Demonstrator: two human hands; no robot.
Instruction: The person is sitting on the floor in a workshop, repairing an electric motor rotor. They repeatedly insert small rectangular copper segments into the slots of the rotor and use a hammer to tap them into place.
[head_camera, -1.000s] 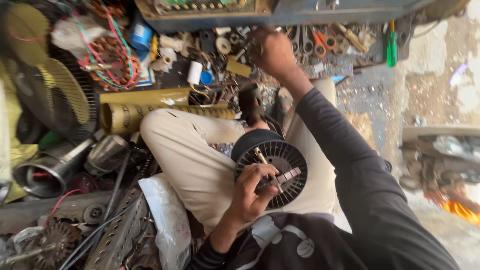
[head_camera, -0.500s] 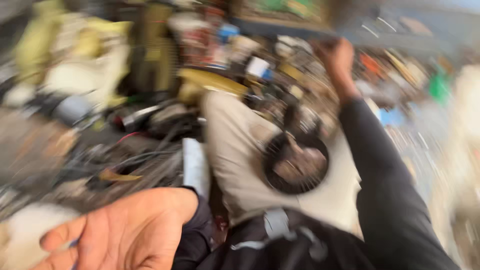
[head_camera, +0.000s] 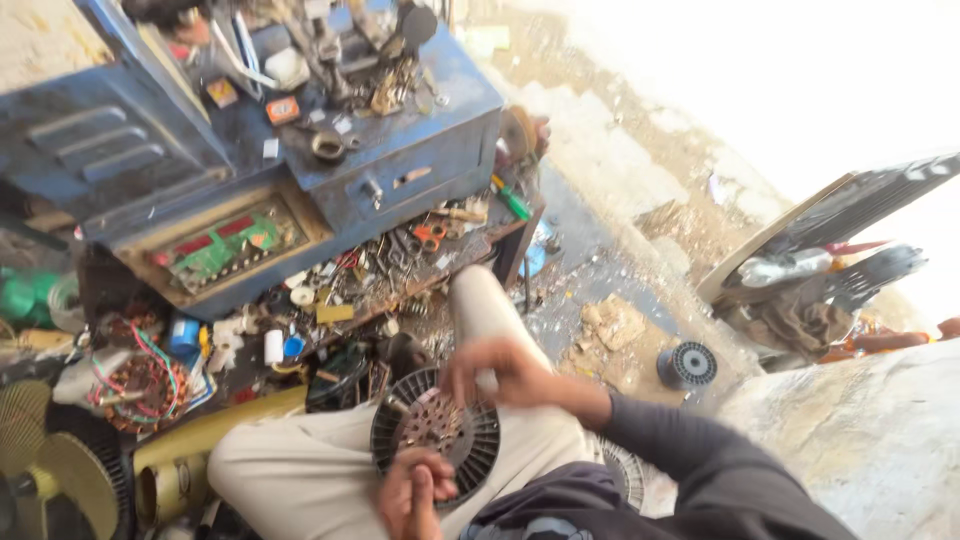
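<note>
A round black motor part with a ribbed rim and a copper-coloured core lies on my lap, on pale trousers. My left hand is at its near rim, fingers closed together against the edge. My right hand, blurred by motion, is over the far right rim, its dark sleeve coming in from the right. Whether the right hand holds something small and pale is unclear.
A blue metal cabinet with a drawer stands ahead, littered with small parts. Below it lie scattered tools, orange scissors and a green screwdriver. A wire coil, a yellow fan and a brass-coloured tube lie left. A black spool sits on the dirt.
The view swung sharply. My right hand came back from the tool shelf to the motor part. My left hand left the part half a second ago and is back at its near rim.
</note>
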